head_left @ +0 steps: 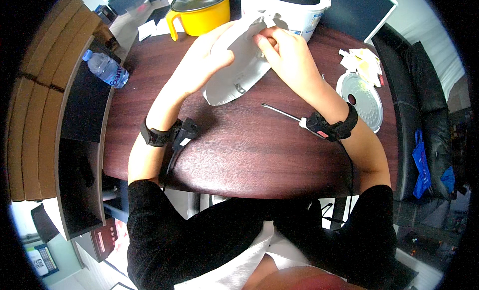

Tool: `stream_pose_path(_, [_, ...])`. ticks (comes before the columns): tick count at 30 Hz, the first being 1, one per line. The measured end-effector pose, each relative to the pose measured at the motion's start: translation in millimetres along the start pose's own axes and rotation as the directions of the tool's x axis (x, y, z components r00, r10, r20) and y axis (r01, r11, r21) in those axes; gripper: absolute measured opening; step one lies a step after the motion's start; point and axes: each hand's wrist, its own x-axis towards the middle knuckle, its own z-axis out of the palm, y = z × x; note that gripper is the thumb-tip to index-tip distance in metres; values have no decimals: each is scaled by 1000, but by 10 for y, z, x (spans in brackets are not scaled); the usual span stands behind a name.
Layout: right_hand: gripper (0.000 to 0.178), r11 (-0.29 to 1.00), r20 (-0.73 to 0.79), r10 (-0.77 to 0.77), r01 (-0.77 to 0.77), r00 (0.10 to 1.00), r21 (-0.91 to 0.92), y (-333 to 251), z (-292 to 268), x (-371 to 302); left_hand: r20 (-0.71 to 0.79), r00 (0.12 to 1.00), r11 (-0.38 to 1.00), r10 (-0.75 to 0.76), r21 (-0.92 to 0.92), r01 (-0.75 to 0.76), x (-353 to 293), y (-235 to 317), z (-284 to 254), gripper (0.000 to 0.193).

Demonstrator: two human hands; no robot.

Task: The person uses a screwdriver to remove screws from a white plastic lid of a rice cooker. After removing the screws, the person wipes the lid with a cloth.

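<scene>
A white, hollow, rounded plastic lid cover (237, 78) is held up on edge over the table, its inner side turned partly toward me. My left hand (207, 63) grips its left edge, thumb on the near side and fingers hidden behind. At the upper right end, my right hand (285, 48) has its fingers curled on the rim; a small part there is too blurred to make out. Just behind stands a white round pot-like appliance body (307, 23) with a dark inside. On the table, a screwdriver (282, 112) lies with its handle partly behind my right wrist strap.
A yellow pot (204, 15) with a glass lid stands at the back left. A water bottle (106, 68) is at the left edge. Toward the right lie a grey perforated disc (366, 108) and crumpled tissue (366, 63). Cables hang from both wrist straps. A black sofa (424, 110) is beyond.
</scene>
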Motion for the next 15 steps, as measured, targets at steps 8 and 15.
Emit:
stream_pose_path(8, [18, 999, -18, 20, -19, 1000, 36, 11, 52, 31, 10, 1000, 999, -1, -42, 1, 18, 45, 9, 64])
stream_pose_path(15, [13, 952, 42, -189, 194, 981, -238, 45, -138, -36, 10, 1000, 999, 0, -33, 0, 24, -30, -20, 64])
